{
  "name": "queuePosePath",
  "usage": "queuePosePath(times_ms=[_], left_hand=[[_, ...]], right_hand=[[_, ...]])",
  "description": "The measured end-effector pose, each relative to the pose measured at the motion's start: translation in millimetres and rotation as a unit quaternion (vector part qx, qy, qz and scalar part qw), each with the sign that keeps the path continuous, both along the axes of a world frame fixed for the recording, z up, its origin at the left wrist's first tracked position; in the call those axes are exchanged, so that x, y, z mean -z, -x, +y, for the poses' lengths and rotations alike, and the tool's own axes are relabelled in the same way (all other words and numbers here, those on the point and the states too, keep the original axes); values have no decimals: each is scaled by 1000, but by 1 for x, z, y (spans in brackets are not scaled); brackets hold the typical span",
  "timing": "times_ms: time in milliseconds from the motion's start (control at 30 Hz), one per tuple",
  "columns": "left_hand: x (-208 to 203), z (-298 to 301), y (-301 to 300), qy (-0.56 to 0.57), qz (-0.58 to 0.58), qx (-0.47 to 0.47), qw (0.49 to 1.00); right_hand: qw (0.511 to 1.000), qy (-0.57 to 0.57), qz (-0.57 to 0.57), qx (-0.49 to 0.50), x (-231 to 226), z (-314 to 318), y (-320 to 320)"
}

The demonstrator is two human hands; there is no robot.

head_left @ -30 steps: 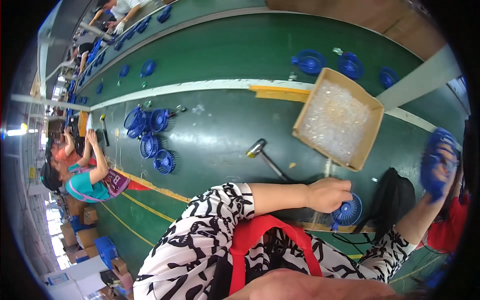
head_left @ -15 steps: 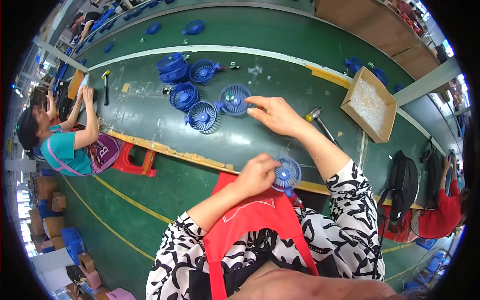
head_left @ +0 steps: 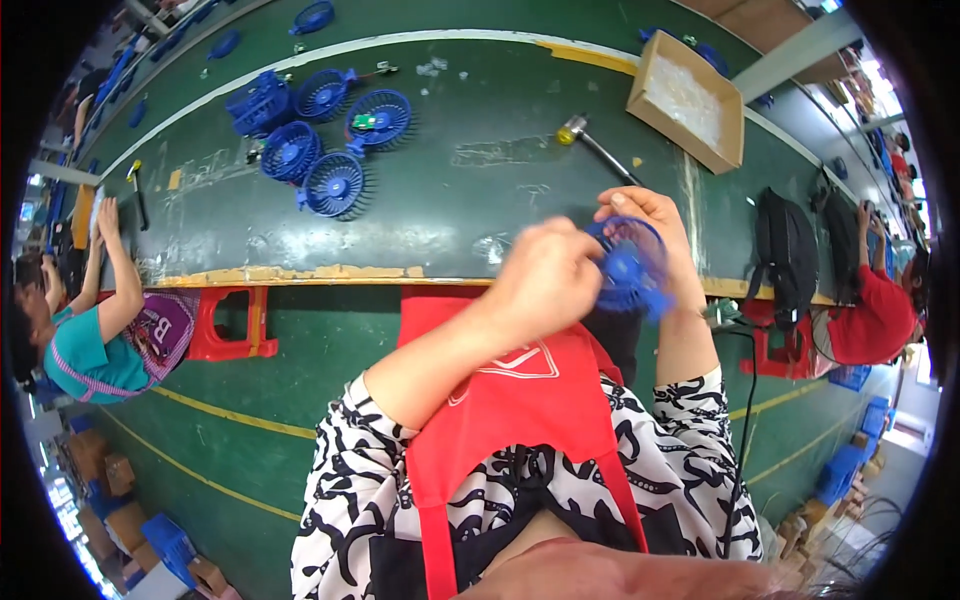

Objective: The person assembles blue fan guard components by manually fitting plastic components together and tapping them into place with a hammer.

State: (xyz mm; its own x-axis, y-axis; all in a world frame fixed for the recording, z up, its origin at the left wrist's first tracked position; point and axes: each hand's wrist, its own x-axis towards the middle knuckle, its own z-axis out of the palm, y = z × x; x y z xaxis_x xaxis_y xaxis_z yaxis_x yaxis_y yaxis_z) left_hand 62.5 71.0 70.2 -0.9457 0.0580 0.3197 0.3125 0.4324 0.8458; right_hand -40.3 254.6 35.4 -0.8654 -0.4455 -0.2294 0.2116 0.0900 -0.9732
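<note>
Evidently the work sits in mid-air: a blue fan housing (head_left: 625, 268) is held between the person's two hands, above the near edge of the tabletop (head_left: 440, 220) and in front of the body. The right grip (head_left: 668, 222) appears clamped on its rim, fingertips drawn together along the upper side. The left grip (head_left: 550, 278) has its fingers curled in at the housing's left side, but motion blurs them, and whether they pinch anything cannot be told.

The likeliest trouble is a slip. If the right fingers loosened while the left pushed against that side, the housing could twist out and drop past the edge toward the red apron (head_left: 520, 400) or the floor. Hard pressure on the thin ribs might also bend them. A lesser risk is the mallet (head_left: 602, 155), whose handle ends just beyond the right fingertips; a careless outward swing could knock it.

The housing's stubby neck points down and to the right in the view, toward the wearer's side of the edge. Its long axis runs aslant from the upper-left rim to that neck; the exact tilt is blurred.
</note>
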Motion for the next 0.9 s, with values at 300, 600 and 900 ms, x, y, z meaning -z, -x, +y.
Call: queuePosePath(times_ms=[300,600,900], left_hand=[[51,-73,40,218,22,-151,964],[50,-48,-1,140,-24,-92,986],[73,-49,2,154,46,-82,984]], right_hand=[[999,-50,-8,8,17,19,-8],[984,-100,48,-138,12,-32,3],[969,-132,45,-204,15,-48,-7]])
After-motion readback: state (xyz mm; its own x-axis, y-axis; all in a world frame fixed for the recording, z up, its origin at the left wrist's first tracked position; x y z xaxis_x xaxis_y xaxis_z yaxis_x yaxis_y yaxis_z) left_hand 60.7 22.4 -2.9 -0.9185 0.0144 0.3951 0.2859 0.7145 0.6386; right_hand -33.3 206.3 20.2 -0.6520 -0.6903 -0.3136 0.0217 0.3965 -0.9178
